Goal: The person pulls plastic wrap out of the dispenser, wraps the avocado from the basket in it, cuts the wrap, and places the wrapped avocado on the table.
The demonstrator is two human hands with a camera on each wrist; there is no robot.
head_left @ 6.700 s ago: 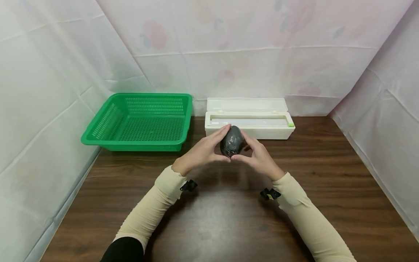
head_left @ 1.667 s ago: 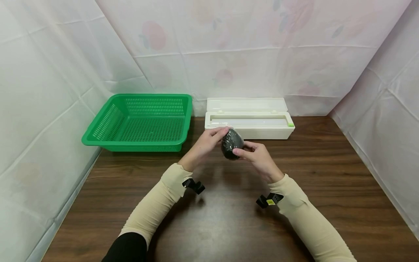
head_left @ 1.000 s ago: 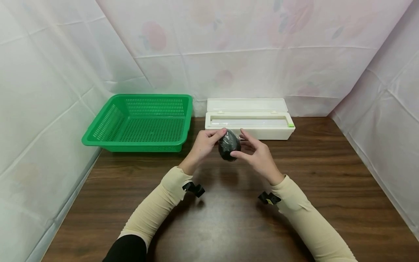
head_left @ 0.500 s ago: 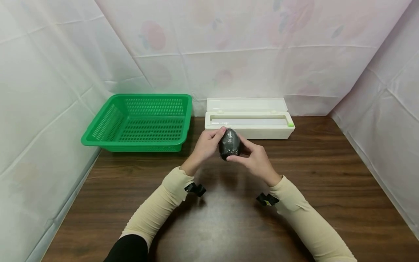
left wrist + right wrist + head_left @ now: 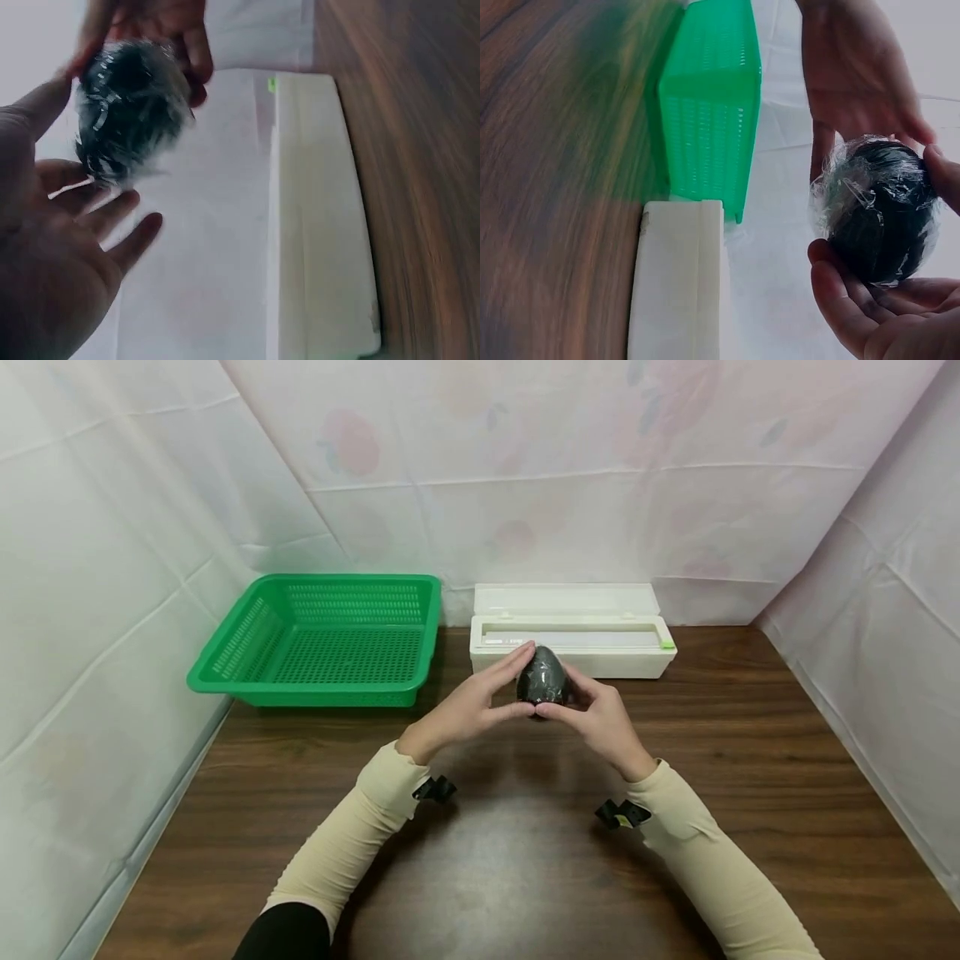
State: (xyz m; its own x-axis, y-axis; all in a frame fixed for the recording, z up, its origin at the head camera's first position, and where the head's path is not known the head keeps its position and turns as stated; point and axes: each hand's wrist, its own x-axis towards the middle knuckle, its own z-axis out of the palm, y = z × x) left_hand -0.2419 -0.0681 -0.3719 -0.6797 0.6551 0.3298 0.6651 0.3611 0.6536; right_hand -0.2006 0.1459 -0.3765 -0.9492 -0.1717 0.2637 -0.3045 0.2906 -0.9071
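Observation:
A dark avocado wrapped in clear cling film is held up between my two hands, above the table and just in front of a white box. My left hand pinches it from the left, thumb at the near end and fingers along the far side. From the right, my right hand grips it the same way, and the two thumb tips nearly meet. Crinkled film bunches on the underside of the avocado in the right wrist view. Both palms show beside the avocado in the left wrist view.
The white cling film dispenser stands at the back of the wooden table with its lid raised and a roll inside. To its left is a green perforated basket. White cloth hangs behind and at both sides.
The avocado has been turned in the hands and has shifted slightly right. My left fingers have moved from its upper left edge to stretch along its far side, with the thumb now at the near end.

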